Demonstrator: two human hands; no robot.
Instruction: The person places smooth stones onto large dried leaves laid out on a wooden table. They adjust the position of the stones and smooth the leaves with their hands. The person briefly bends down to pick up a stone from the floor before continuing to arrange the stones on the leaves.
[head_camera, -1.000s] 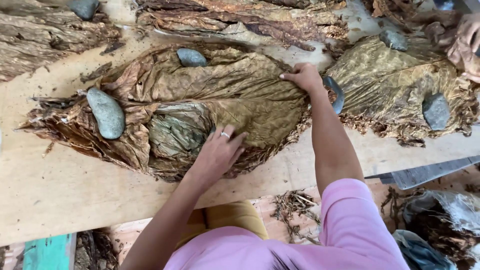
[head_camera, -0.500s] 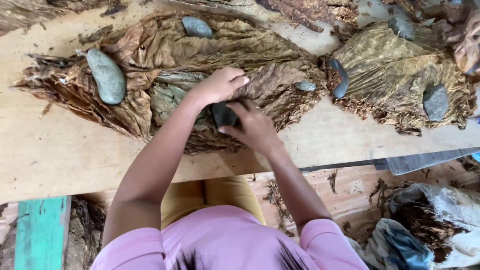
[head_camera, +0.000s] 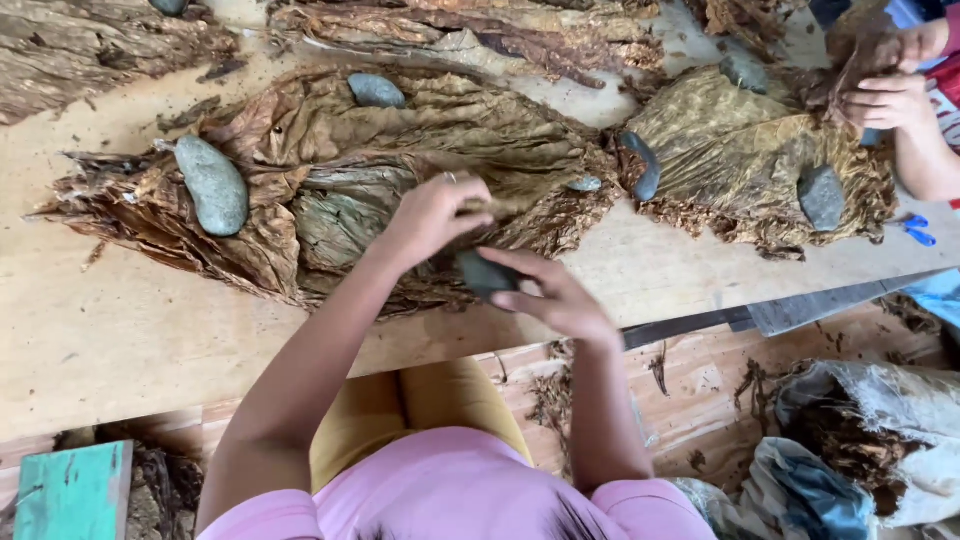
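A broad pile of dried brown leaves (head_camera: 330, 190) lies spread on the wooden table (head_camera: 120, 340). My left hand (head_camera: 435, 215) rests on the pile's near right part, its fingers curled and pinching a leaf edge. My right hand (head_camera: 555, 295) hovers just in front of the pile, gripping a dark grey stone (head_camera: 485, 272) close under the left hand. A large grey stone (head_camera: 212, 185) weighs the pile down at the left. A smaller stone (head_camera: 376, 90) sits at its far edge, and a little one (head_camera: 585, 184) at its right tip.
A second leaf pile (head_camera: 740, 160) at the right carries two dark stones (head_camera: 822, 197). Another person's hands (head_camera: 890, 90) work at the top right, with blue scissors (head_camera: 915, 230) nearby. More leaf heaps line the far edge. Bags (head_camera: 860, 440) and a teal stool (head_camera: 70, 490) stand below the table.
My right hand drew back from the pile's right end and now holds a dark stone near the front. My left hand went from lying flat to pinching a leaf.
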